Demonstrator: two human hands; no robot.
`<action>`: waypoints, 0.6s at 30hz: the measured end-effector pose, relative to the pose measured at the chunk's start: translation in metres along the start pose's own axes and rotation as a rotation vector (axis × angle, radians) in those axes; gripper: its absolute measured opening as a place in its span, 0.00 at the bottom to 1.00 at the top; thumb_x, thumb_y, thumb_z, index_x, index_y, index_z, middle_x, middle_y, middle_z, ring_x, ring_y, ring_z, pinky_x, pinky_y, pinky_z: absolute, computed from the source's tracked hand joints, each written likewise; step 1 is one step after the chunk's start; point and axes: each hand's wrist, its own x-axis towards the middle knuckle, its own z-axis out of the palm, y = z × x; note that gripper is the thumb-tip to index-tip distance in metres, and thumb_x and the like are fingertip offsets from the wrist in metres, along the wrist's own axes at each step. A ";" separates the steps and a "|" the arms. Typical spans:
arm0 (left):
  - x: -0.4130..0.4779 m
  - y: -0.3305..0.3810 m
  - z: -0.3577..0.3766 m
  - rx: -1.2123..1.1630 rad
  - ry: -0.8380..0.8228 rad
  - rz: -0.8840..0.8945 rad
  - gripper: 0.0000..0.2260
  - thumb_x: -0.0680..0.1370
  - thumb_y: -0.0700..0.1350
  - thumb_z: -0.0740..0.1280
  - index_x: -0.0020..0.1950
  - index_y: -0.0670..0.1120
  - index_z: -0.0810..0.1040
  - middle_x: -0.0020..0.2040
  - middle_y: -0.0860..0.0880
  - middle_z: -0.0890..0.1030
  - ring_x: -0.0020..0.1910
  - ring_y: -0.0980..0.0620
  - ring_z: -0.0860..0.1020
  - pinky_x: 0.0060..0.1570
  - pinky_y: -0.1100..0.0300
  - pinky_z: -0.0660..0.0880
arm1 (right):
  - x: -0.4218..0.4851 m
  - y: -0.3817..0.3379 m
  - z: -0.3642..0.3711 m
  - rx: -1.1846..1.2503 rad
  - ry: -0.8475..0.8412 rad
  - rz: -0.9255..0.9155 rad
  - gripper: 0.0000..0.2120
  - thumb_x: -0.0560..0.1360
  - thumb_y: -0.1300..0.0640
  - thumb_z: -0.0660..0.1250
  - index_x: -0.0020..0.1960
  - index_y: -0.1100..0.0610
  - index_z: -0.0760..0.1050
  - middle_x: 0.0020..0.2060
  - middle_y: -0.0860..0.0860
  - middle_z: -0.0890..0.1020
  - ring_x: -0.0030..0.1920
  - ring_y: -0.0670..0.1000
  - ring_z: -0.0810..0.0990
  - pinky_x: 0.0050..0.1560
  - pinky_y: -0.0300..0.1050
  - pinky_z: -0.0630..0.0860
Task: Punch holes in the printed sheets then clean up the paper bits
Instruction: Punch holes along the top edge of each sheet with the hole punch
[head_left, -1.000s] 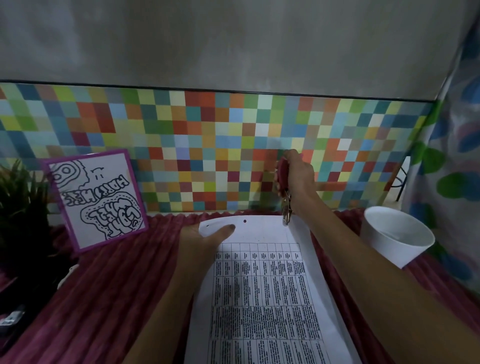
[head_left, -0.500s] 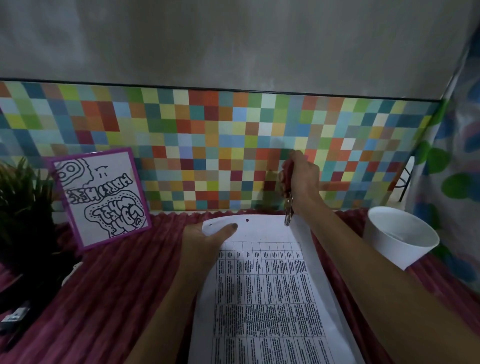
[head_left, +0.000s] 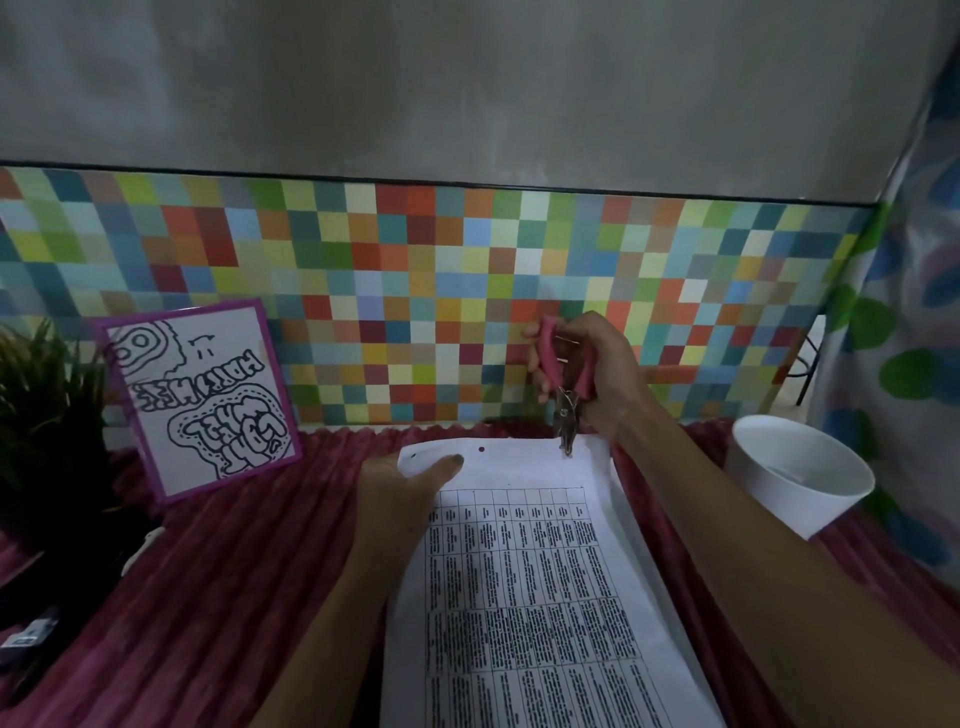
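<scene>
Two pink handles of the punch (head_left: 564, 401) lie in the right hand (head_left: 597, 374), whose fingers curl round them, and the handles stand spread apart. The hand holds the tool upright with its metal head down. The tip meets the far edge of the sheets (head_left: 524, 597) toward their right corner; whether paper sits inside the tip cannot be told.

The left hand (head_left: 405, 486) holds the far left corner of the sheets, with the thumb straight on top of the paper and the other fingers hidden beneath it. Two holes (head_left: 481, 449) show along the far margin, one just beyond the thumb tip, the other nearer the middle, left of the punch.

The sheets lie as a stack running from the near edge of the view toward the wall. The top one is printed with a dense table, and a lower one shows along the right side. They rest on a ribbed maroon cloth (head_left: 234, 597).

Right of the right forearm stands a white cup (head_left: 795, 483), apart from the paper. Left of the left hand, a purple-bordered card (head_left: 202, 400) with a black line drawing leans against the coloured tiles (head_left: 415, 291). A plant (head_left: 41, 395) stands beside it at the far left, and a spotted curtain (head_left: 914, 364) hangs on the right.
</scene>
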 end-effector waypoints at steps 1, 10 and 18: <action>0.000 0.000 -0.001 0.001 0.001 0.003 0.16 0.69 0.39 0.77 0.28 0.38 0.72 0.25 0.45 0.70 0.23 0.53 0.67 0.24 0.62 0.65 | 0.001 0.000 0.000 -0.008 0.053 -0.007 0.15 0.77 0.54 0.55 0.49 0.63 0.77 0.33 0.57 0.77 0.27 0.53 0.72 0.29 0.44 0.72; -0.005 0.011 0.001 -0.032 -0.033 0.038 0.28 0.70 0.38 0.76 0.18 0.47 0.62 0.19 0.56 0.65 0.18 0.59 0.62 0.23 0.67 0.61 | 0.007 0.004 -0.009 0.024 0.488 0.082 0.12 0.77 0.50 0.60 0.45 0.58 0.73 0.30 0.55 0.76 0.27 0.52 0.72 0.30 0.43 0.71; -0.005 0.005 0.001 -0.006 -0.031 0.010 0.20 0.70 0.36 0.76 0.20 0.40 0.74 0.17 0.56 0.68 0.17 0.60 0.65 0.22 0.68 0.63 | 0.003 -0.002 -0.011 0.181 0.400 0.138 0.12 0.75 0.51 0.59 0.44 0.60 0.73 0.31 0.56 0.74 0.28 0.53 0.72 0.32 0.44 0.71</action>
